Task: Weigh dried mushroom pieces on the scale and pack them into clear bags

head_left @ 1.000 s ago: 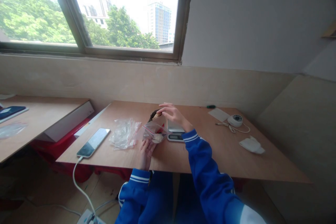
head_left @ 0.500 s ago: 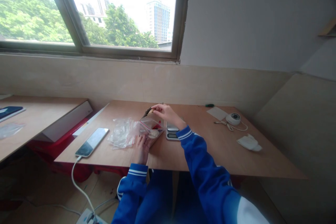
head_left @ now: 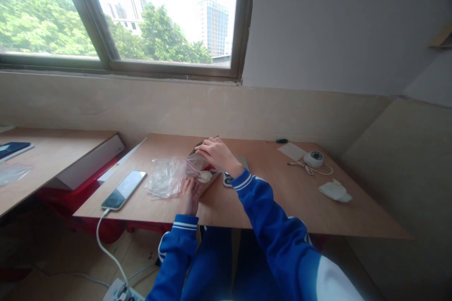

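In front of me stands an open box (head_left: 209, 188), its dark-edged rear side raised and its contents partly covered. A clear zip bag (head_left: 193, 165) with a red seal line lies across its opening, and something red and something whitish show inside. My left hand (head_left: 190, 194) grips the near left side of the box. Over the box's back part, my right hand (head_left: 218, 154) has its fingers bent together and pointing left; what they hold is hidden. Partly behind my right wrist sits a small digital scale (head_left: 227, 179). Clear plastic bags (head_left: 163, 179) lie left of the box.
A phone (head_left: 125, 190) with a white charging cable lies at the table's left. To the right are a white dome camera (head_left: 313, 159) with its cable, a white sheet (head_left: 291, 151), a crumpled white wrapper (head_left: 335, 191) and a green-handled tool (head_left: 281, 141). Another table (head_left: 77, 143) stands left.
My right hand has moved slightly left over the box, and its forearm covers more of the scale. My left hand stays at the box's near side.
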Demonstrator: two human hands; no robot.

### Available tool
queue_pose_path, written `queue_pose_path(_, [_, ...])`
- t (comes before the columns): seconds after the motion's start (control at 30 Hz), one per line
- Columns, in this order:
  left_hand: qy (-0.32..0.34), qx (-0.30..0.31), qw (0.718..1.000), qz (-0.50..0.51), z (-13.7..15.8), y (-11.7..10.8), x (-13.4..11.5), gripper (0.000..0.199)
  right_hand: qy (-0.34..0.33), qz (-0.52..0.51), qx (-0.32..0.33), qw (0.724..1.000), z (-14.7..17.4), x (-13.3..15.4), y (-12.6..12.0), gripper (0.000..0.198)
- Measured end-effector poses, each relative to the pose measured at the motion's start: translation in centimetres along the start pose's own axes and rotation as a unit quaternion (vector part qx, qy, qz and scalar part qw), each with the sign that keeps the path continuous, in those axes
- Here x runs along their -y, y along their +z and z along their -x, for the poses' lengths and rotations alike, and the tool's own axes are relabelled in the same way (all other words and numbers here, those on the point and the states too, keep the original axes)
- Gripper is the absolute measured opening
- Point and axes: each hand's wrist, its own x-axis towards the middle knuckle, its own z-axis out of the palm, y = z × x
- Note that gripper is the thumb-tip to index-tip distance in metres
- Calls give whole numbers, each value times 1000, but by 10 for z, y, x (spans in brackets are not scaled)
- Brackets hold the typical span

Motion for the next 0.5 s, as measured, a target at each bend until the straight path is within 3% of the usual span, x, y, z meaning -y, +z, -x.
queue_pose_path(0.1, [1, -7, 1000, -8, -1, 1, -3, 18, 26, -82, -56, 995, 7, 1, -3, 30])
queue_pose_path(0.2, [14, 7, 1000, -21, -1, 2, -2, 18, 64, -225, -118, 965, 19, 2, -9, 29])
queue_pose_path(0.33, [31, 37, 999, -14, 1, 8, 0, 17, 71, -341, -15, 937, 35, 1, -6, 23])
queue_pose_path(0.5, [50, 59, 997, -14, 3, 17, -1, 28, 121, -277, 49, 952, 46, -1, 18, 21])
